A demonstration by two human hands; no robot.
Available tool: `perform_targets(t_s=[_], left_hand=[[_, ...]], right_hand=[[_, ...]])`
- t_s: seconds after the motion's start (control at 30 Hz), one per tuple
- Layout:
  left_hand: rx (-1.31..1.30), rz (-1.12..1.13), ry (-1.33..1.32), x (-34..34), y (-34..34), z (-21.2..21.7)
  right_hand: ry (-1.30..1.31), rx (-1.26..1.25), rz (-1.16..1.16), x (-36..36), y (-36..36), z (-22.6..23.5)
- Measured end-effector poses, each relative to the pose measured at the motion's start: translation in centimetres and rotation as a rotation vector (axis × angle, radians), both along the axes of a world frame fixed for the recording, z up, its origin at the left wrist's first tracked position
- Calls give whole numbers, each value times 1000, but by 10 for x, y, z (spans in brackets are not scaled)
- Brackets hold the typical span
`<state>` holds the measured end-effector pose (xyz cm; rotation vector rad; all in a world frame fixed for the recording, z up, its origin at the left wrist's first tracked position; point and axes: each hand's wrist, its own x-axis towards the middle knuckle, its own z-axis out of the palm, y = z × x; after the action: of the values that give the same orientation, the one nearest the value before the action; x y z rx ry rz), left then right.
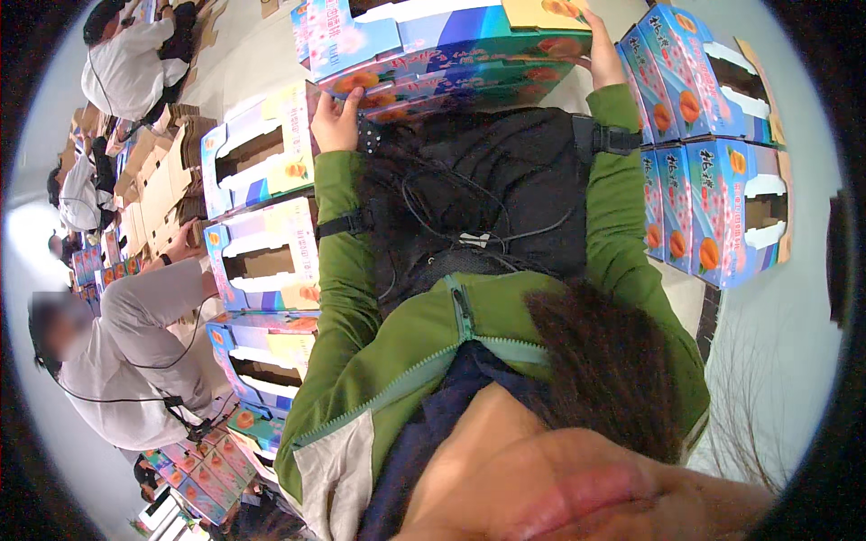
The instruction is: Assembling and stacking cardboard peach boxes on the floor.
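A printed cardboard box (pixel 442 56), blue and green with fruit and pink blossoms on it, lies crosswise beyond my knees. Its upper part runs out of the picture, and its top has a dark opening. My left hand (pixel 337 119) grips its near left corner, the thumb showing on the printed side. At the other end my right hand (pixel 606 59) is closed round the right edge beside a yellow flap; some of its fingers are hidden behind the cardboard. Whether a second box is held together with it, I cannot tell.
Similar boxes with open windows (pixel 260 261) stand in a row close on my left. More boxes (pixel 722 203) are stacked on my right by the pale wall. Flat brown cardboard (pixel 161 185) is piled farther left, where a person (pixel 135 361) sits and others work behind.
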<state>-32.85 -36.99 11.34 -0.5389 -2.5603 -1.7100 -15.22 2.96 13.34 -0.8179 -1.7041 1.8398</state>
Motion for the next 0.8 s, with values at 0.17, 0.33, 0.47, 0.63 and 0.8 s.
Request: perform_targets(t_s=[0.17, 0.33, 0.47, 0.63, 0.8], left_hand=[[44, -30, 4, -3, 1, -2], [162, -113, -64, 1, 4, 1], [236, -156, -51, 5, 5, 1], [149, -111, -73, 2, 3, -5], [149, -96, -70, -5, -1, -16]], right_hand=[[-183, 720, -140, -1, -5, -15], [150, 290, -164, 4, -29, -8], [266, 23, -114, 10, -33, -3], [206, -10, -80, 16, -30, -6], [304, -58, -37, 13, -23, -18]])
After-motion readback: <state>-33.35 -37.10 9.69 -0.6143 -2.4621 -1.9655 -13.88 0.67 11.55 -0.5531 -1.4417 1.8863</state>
